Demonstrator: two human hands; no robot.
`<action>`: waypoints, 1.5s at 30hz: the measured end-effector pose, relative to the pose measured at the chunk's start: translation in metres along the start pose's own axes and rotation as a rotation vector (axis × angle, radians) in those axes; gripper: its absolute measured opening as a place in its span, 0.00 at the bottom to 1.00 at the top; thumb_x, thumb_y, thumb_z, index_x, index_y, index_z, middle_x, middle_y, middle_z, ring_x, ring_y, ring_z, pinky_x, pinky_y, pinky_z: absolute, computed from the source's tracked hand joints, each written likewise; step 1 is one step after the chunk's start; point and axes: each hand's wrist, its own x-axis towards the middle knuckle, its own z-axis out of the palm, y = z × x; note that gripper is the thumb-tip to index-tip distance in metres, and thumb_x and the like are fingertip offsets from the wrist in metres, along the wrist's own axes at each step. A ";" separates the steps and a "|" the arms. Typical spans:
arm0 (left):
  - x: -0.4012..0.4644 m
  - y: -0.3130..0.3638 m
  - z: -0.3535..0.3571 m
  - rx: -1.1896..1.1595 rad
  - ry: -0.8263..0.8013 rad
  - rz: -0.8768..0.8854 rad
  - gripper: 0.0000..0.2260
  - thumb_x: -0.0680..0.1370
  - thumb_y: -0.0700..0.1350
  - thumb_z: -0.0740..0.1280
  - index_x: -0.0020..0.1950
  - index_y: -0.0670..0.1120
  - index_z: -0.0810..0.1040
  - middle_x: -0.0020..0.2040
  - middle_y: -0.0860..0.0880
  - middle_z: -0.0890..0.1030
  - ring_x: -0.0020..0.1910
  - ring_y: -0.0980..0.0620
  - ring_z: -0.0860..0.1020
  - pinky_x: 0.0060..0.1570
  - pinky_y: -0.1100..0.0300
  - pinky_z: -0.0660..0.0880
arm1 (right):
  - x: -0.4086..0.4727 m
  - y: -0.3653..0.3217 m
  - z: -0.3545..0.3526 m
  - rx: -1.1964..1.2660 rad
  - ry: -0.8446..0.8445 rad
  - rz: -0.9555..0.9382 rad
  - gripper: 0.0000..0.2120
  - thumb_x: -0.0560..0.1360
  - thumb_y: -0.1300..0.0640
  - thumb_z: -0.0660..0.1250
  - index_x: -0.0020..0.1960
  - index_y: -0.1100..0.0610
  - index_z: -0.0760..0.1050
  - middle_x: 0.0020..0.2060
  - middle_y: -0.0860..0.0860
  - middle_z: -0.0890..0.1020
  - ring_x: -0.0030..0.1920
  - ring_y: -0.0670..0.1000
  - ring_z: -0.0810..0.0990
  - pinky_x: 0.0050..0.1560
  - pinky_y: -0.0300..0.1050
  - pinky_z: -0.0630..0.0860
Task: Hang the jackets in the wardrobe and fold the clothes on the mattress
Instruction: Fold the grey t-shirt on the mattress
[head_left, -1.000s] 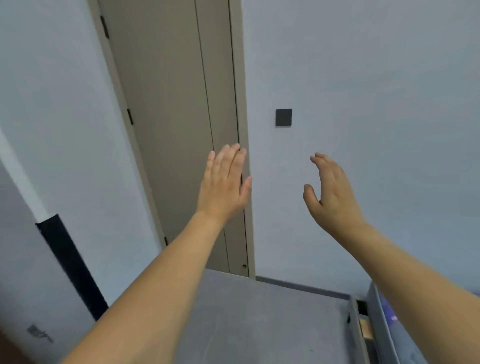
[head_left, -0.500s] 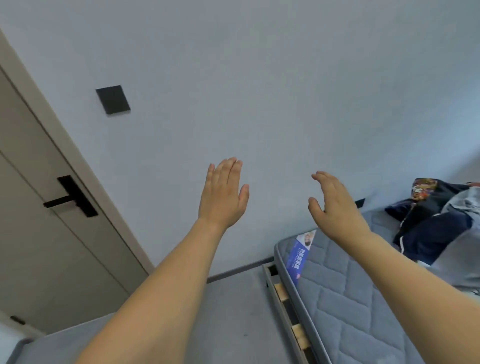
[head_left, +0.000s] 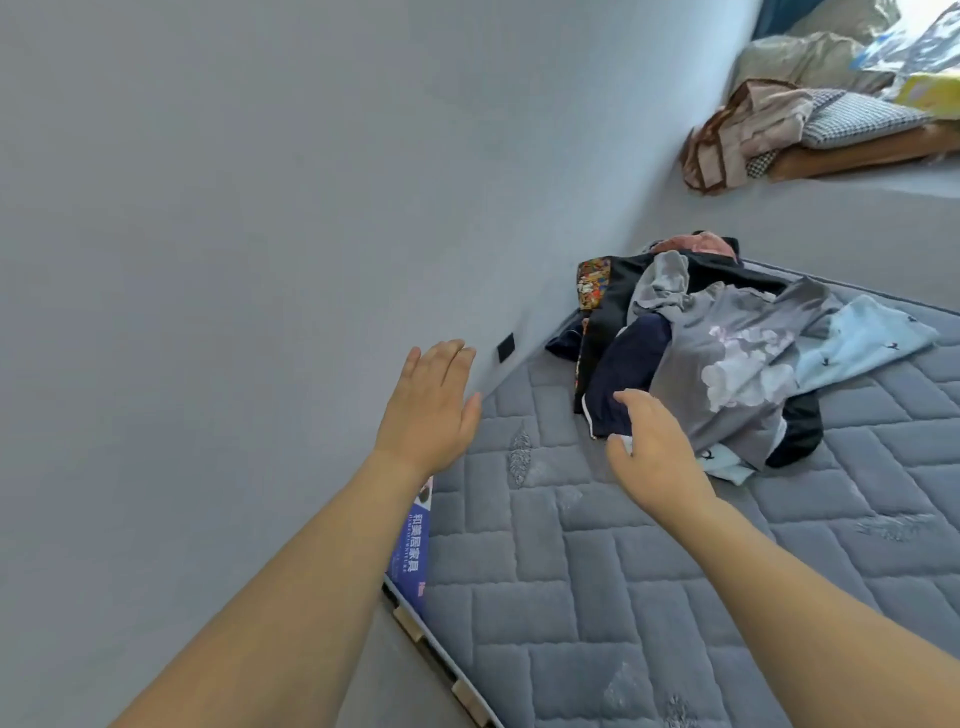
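Clothes pile (head_left: 727, 353) center-right on mattress (head_left: 675, 597), just past my right hand (head_left: 657, 452); left hand (head_left: 428, 405) farther off. Both open, empty.

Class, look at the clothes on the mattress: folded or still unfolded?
Unfolded. The clothes lie in a crumpled, overlapping heap on the mattress; neither hand holds them.
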 end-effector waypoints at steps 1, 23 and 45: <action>0.020 0.005 0.024 -0.021 -0.023 0.016 0.24 0.82 0.47 0.61 0.76 0.40 0.64 0.76 0.43 0.64 0.76 0.45 0.61 0.78 0.47 0.48 | 0.012 0.023 0.003 -0.002 0.014 0.041 0.22 0.75 0.67 0.64 0.68 0.66 0.69 0.64 0.60 0.74 0.65 0.60 0.71 0.64 0.47 0.65; 0.125 0.186 0.665 -0.312 -0.176 0.326 0.36 0.71 0.58 0.64 0.78 0.50 0.62 0.77 0.43 0.60 0.78 0.40 0.55 0.74 0.42 0.50 | 0.146 0.557 0.242 -0.539 0.275 0.290 0.31 0.75 0.43 0.56 0.76 0.54 0.63 0.75 0.58 0.64 0.75 0.62 0.60 0.74 0.65 0.53; 0.125 0.184 0.657 -0.384 -0.149 0.316 0.29 0.76 0.54 0.61 0.77 0.50 0.63 0.77 0.45 0.59 0.77 0.41 0.55 0.74 0.38 0.52 | 0.157 0.547 0.225 -0.331 0.564 0.448 0.12 0.80 0.60 0.60 0.61 0.59 0.77 0.64 0.55 0.75 0.68 0.57 0.69 0.70 0.57 0.60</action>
